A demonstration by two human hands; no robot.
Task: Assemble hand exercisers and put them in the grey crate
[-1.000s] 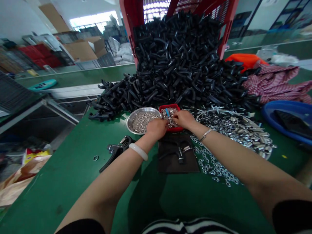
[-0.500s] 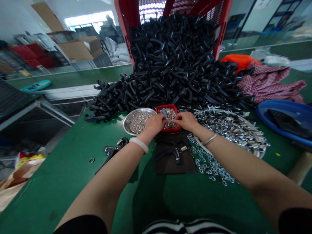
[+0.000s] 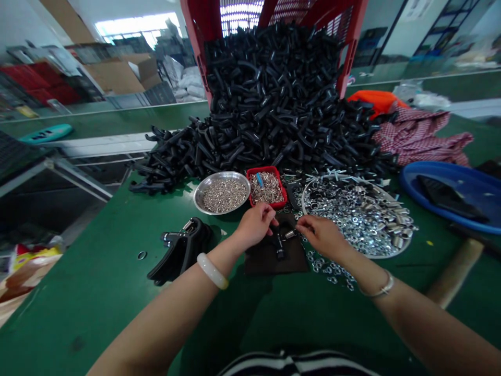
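Just below the red tray (image 3: 266, 168), the left hand (image 3: 256, 225) had its fingers clenched on a black handle (image 3: 277, 235) while the right hand (image 3: 321, 233) pinched a small spring (image 3: 290, 234), apparently needing seating next.

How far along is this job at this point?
Done: a black spring-loaded hand tool looks assembled, left of the dark mat. In hand: the left hand and right hand work at a small spring above the mat. Left: the big heap of black handles.
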